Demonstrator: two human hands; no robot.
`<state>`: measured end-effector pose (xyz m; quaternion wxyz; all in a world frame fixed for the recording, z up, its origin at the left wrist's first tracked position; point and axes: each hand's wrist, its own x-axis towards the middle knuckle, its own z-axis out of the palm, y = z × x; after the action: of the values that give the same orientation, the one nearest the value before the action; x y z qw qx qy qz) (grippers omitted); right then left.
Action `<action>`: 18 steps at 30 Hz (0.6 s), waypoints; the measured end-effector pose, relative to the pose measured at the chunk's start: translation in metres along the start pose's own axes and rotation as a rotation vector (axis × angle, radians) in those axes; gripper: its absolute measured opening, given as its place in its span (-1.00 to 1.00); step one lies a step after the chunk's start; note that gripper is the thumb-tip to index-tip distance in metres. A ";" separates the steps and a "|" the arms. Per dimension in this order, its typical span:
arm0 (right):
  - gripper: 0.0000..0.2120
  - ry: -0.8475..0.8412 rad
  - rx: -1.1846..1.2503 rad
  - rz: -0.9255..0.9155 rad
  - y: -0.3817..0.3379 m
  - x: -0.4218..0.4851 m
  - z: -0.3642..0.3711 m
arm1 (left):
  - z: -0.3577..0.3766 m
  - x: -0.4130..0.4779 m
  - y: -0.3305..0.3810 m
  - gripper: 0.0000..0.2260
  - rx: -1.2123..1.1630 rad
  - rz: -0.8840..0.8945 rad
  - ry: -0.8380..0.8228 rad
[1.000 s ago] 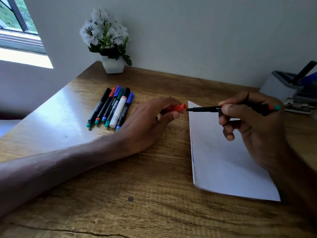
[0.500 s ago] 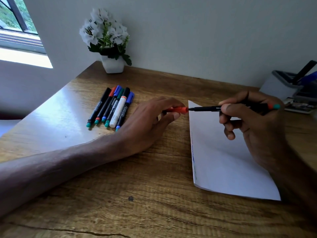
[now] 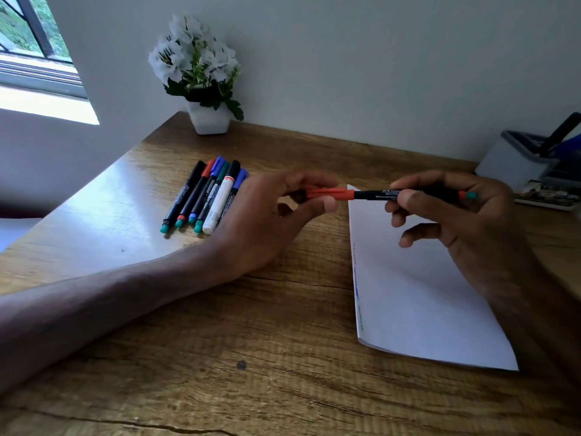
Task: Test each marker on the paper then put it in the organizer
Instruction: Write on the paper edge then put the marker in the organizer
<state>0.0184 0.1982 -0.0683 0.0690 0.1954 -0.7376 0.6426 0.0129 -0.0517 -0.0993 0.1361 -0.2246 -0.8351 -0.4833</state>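
Observation:
A black marker [image 3: 377, 194] with a red cap [image 3: 330, 194] is held level above the desk between both hands. My left hand [image 3: 267, 225] pinches the red cap, which sits on the marker's tip. My right hand [image 3: 456, 221] grips the black barrel near its red and teal end. Below them lies the white paper [image 3: 418, 297], with faint colour marks along its left edge. Several more markers [image 3: 204, 196] lie side by side to the left. The grey organizer [image 3: 518, 162] stands at the far right by the wall, with pens in it.
A white pot of white flowers [image 3: 204, 80] stands at the back of the wooden desk [image 3: 220, 357]. A flat dark object [image 3: 547, 196] lies in front of the organizer. The window is at the upper left.
The red cap in my left hand and the marker tip in my right hand have come together. The cap now sits on the marker. Both hands rose slightly.

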 end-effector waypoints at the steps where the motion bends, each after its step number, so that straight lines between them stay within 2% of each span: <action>1: -0.79 0.005 -0.012 0.004 0.000 0.000 -0.001 | 0.000 0.000 0.001 -0.74 -0.115 -0.025 -0.003; 5: -0.80 -0.021 -0.153 -0.056 0.003 0.000 -0.001 | -0.001 0.002 0.000 -0.75 -0.315 -0.031 -0.026; 9: -0.83 -0.032 -0.360 -0.174 0.008 -0.003 0.001 | -0.004 0.003 -0.001 -0.81 -0.301 -0.002 -0.029; 18: -0.82 -0.043 -0.323 -0.159 0.016 -0.003 0.003 | -0.001 -0.001 0.004 -0.81 -0.310 0.007 -0.037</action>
<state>0.0156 0.1975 -0.0846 0.1344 0.2532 -0.8146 0.5042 0.0162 -0.0511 -0.0966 0.0858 -0.2549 -0.7519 -0.6019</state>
